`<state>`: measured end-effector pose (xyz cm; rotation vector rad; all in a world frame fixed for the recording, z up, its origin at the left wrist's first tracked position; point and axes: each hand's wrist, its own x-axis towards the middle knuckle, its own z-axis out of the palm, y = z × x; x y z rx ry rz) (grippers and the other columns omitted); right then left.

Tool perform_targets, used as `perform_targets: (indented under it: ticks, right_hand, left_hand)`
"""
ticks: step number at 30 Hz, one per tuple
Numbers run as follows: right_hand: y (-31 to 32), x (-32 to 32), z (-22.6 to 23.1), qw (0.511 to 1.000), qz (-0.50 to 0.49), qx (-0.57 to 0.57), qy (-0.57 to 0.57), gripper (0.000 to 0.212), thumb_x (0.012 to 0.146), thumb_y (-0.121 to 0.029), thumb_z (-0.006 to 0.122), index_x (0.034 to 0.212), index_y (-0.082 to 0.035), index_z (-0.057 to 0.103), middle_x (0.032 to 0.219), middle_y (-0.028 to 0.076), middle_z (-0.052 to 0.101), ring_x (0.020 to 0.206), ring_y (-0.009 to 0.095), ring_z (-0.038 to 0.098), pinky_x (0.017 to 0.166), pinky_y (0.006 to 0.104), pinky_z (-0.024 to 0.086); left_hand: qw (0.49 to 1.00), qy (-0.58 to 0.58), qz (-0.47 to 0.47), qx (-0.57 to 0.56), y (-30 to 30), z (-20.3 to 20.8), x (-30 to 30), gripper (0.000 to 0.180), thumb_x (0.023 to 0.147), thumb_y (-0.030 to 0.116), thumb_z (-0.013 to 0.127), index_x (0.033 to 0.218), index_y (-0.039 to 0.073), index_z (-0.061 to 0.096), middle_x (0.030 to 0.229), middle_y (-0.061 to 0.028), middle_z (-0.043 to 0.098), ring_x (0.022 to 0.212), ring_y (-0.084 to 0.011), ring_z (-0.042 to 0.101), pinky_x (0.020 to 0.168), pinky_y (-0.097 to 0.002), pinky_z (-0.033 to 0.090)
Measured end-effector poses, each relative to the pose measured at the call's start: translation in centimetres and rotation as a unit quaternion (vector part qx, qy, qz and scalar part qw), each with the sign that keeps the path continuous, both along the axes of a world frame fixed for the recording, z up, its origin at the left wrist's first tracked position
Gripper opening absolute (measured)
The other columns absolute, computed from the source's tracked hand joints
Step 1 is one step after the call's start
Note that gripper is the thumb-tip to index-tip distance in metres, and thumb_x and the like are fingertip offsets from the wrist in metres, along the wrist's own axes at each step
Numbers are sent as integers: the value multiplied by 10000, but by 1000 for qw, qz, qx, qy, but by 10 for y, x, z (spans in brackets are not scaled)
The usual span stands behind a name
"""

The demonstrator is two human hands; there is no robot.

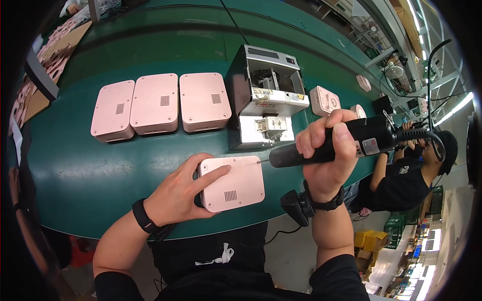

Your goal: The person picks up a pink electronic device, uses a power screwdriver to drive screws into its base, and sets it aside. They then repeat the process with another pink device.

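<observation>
My left hand [175, 188] grips a pink plastic case [246, 183] by its left end, index finger laid across the top. The case lies on the green table, showing a slotted vent and screw holes at its corners. Wrapped in my right hand [329, 150] is a black electric screwdriver [364, 133], held nearly level with its cord trailing off to the right. Its thin bit reaches the case's far right corner hole; whether a screw sits there is too small to tell.
Behind my left hand, three similar pink cases [154, 103] stand in a row. A black and silver screw feeder [241, 95] is beside them. Further right are smaller pink parts [324, 100] and a seated co-worker [401, 185]. Cardboard [68, 62] with pink pieces lies far left.
</observation>
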<state>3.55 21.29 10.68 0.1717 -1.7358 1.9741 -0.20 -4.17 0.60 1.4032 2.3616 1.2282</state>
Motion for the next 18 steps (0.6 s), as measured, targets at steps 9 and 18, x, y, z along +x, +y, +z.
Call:
perform_targets:
  ticks: [9,18]
  right_hand:
    - [-1,0,-2,1000,6,-2,10,192,937,-243,533,988,-67,474,693,49,498,520,140,473,531,320,437]
    - [3,4,21,999,-24,-6,24,162,949,-190,531,970,-40,474,698,74,511,529,161,472,536,326,441]
  left_hand:
    - [1000,5,-1,-2,0,2,0,911,608,224,895,1433,208,510,1319,-177,443,1133,-371,561,929,-424,527]
    - [1000,7,1,-20,5,7,3,884,639,253,880,1438,213,502,1333,-179,441,1134,-375,570,937,-429,527]
